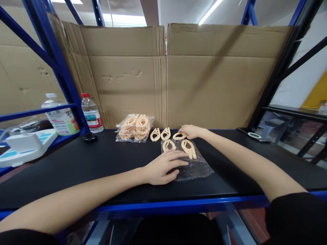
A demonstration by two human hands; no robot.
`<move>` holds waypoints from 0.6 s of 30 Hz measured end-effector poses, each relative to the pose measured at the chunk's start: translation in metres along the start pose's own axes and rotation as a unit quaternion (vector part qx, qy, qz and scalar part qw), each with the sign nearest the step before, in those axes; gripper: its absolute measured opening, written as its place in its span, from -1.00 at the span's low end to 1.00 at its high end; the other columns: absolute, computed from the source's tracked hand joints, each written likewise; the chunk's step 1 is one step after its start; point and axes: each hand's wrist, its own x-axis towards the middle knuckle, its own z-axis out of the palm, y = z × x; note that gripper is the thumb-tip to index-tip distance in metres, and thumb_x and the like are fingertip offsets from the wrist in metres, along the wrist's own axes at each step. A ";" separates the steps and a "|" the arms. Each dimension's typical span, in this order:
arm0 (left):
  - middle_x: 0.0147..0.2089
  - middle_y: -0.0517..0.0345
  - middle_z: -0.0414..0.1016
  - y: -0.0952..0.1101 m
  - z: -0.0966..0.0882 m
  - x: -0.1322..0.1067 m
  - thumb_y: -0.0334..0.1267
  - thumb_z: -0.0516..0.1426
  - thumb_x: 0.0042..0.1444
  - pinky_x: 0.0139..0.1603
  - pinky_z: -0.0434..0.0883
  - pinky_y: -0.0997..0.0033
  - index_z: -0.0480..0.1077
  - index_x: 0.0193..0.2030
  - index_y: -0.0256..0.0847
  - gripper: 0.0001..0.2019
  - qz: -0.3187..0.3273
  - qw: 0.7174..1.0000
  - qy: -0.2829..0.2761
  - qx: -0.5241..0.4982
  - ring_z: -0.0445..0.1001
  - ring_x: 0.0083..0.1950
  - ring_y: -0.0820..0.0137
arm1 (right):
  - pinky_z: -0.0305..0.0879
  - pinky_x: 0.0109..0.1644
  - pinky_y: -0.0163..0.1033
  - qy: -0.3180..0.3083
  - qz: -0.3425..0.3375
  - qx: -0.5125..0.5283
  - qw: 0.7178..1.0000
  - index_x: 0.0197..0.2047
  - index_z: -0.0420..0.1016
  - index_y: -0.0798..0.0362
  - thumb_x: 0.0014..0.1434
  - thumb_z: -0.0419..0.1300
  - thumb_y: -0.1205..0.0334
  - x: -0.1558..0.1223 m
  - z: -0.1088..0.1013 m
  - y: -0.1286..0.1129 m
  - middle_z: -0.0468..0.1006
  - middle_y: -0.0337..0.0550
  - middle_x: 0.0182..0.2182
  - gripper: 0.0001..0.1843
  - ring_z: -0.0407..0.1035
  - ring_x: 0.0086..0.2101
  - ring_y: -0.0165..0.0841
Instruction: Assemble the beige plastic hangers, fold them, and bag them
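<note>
My left hand (166,167) lies with fingers outstretched on a clear plastic bag (196,170). Two beige folding hangers, one on the left (169,145) and one on the right (189,149), lie at the bag's far part; whether they are inside or on top I cannot tell. Just beyond the bag, my right hand (190,131) has its fingers closed on the near-right end of another beige folding hanger (179,136). Two more loose folding hangers (155,134) (166,133) lie side by side to its left.
A pile of bagged hangers (135,127) is at the back. Left of it stand a red-capped water bottle (92,114), a black mouse-like object (90,137) and a larger bottle (60,117). Cardboard (217,78) walls the back. A phone-like slab (251,134) with a white ring lies right.
</note>
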 end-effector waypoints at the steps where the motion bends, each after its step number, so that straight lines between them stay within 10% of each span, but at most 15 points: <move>1: 0.29 -0.03 0.17 0.000 0.000 0.000 -0.41 -0.03 0.16 0.34 0.03 0.08 0.23 0.18 -0.19 -0.58 0.000 1.000 0.001 0.001 0.12 0.31 0.27 | 0.31 -0.14 -0.20 0.000 0.006 0.000 1.000 0.01 0.44 0.23 -0.04 0.17 0.47 -0.009 -0.001 0.002 0.51 0.10 -0.16 -0.53 0.41 -0.17 -0.16; 6: 0.28 -0.03 0.19 0.000 0.000 0.000 -0.39 -0.02 0.16 0.33 0.05 0.09 0.20 0.19 -0.19 -0.57 0.001 1.000 0.005 0.005 0.15 0.29 0.26 | 0.30 -0.16 -0.25 0.026 0.026 -0.001 0.999 -0.14 0.50 0.18 0.11 0.08 0.41 -0.057 -0.002 0.008 0.48 0.04 -0.21 -0.73 0.42 -0.26 -0.27; 10: 0.28 -0.03 0.20 0.000 0.001 0.000 -0.39 -0.01 0.16 0.33 0.05 0.10 0.19 0.20 -0.19 -0.56 -0.005 1.000 0.007 0.003 0.16 0.29 0.27 | 0.33 -0.11 -0.20 0.172 0.050 0.012 0.984 -0.09 0.47 0.15 0.28 -0.06 0.33 -0.098 -0.011 -0.003 0.46 0.05 -0.18 -0.69 0.41 -0.21 -0.27; 18: 0.30 -0.02 0.16 0.000 0.001 0.001 -0.41 -0.01 0.12 0.32 0.08 0.06 0.09 0.27 -0.16 -0.46 -0.004 1.000 0.010 -0.006 0.14 0.30 0.23 | 0.37 -0.31 -0.31 0.437 0.046 -0.035 0.898 -0.12 0.40 0.00 0.24 0.11 0.26 -0.186 -0.062 -0.118 0.55 -0.16 -0.32 -0.87 0.46 -0.36 -0.36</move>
